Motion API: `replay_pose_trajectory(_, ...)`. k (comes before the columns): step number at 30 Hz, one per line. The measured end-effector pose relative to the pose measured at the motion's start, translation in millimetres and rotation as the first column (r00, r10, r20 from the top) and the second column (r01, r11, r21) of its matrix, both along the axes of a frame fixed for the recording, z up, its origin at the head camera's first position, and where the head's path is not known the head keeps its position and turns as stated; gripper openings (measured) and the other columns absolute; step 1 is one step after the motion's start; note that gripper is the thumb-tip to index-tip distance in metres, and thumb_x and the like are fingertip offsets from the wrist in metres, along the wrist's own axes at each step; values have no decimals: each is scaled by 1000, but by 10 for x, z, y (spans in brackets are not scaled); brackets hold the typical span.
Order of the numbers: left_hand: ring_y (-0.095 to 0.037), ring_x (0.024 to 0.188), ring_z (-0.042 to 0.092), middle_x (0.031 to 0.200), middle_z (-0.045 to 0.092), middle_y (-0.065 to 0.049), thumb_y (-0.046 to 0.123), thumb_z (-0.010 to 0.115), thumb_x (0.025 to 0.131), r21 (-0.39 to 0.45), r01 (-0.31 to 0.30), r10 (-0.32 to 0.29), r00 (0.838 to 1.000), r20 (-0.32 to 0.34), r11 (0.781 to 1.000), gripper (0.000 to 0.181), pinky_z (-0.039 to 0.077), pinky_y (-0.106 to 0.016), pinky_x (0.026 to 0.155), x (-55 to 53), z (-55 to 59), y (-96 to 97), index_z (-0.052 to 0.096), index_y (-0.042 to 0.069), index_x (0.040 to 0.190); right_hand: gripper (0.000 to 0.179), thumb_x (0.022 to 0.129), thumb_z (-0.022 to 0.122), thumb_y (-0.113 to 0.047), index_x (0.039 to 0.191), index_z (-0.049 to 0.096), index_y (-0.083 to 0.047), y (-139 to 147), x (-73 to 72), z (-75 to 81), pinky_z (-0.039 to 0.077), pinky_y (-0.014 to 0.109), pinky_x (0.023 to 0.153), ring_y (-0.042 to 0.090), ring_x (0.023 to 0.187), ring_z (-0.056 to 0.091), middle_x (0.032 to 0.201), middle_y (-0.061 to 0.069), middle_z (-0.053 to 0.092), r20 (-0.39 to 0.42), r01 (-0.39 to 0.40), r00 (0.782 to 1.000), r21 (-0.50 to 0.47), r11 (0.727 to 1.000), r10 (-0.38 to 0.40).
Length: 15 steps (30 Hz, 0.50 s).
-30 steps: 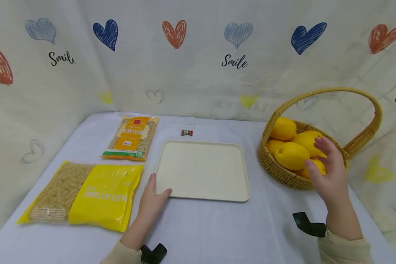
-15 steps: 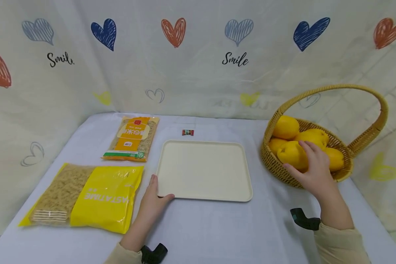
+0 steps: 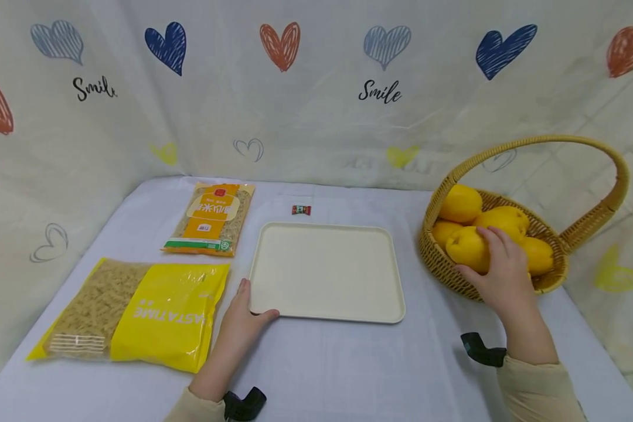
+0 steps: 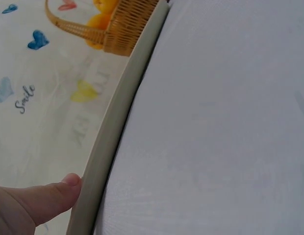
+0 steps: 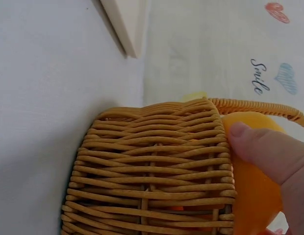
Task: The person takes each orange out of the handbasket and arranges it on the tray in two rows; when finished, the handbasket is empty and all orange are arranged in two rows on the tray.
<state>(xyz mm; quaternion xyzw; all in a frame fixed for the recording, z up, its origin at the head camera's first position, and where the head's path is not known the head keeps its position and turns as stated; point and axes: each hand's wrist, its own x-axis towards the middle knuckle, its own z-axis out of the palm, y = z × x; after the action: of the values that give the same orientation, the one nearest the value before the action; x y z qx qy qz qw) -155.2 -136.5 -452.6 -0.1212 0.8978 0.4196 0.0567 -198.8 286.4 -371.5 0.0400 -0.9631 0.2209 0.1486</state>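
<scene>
Lemon [image 3: 465, 247] sits in the front left part of the wicker basket [image 3: 436, 266], with the right hand [image 3: 509, 281] directly on it. The relation that matters most seems to be how this fruit lies against the fingers: from the palm it lies toward the left and a little away from the person, with the thumb bent against its near side and the fingers curved over its top and right. That reads as a grip around it, and the right wrist view agrees, showing the thumb pressed on yellow skin just past the woven rim. Its long axis appears to run roughly side to side, though the far right end is hidden under the fingers, so the exact angle cannot be told. Other lemons [image 3: 460, 203] lie beside and behind it. Of the two hands, the right is clearly the nearer; the left hand [image 3: 242, 322] is well apart, at the near left corner of the cream tray [image 3: 327, 272], its fingers straight along the left edge and its thumb stretched against the near edge, touching rather than clenched. The tray lies flat between the left hand and the basket, its long side running left to right, its right edge toward the basket. Left of the tray are a yellow pasta bag [image 3: 163, 319] and, farther back, an orange bag [image 3: 208, 220]; a small wrapped sweet [image 3: 301, 210] lies just behind the tray.
</scene>
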Motion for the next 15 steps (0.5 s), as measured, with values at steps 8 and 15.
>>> replay_pose_trajectory(8, -33, 139, 16, 151, 14, -18, 32, 73, 75, -16, -2, 2, 1000, 26, 1000, 96, 18, -48, 112, 18, 34, 21, 14, 0, 144, 83, 71, 72, -22, 140, 28, -5, -97, 48, 107, 23, 64, 93, 51, 116, 27, 132, 30, 33, -110, 57, 992, -83, 995, -66)
replay_pose_trajectory(15, -35, 138, 17, 150, 15, -20, 30, 73, 75, -24, 1, 0, 1000, 15, 1000, 95, 18, -49, 111, 50, 79, 17, 16, -2, 143, 77, 71, 72, -14, 137, 34, -10, -574, 14, 222, 32, 48, 88, 31, 114, 30, 130, 20, 33, -156, -69, 988, -346, 936, 15)
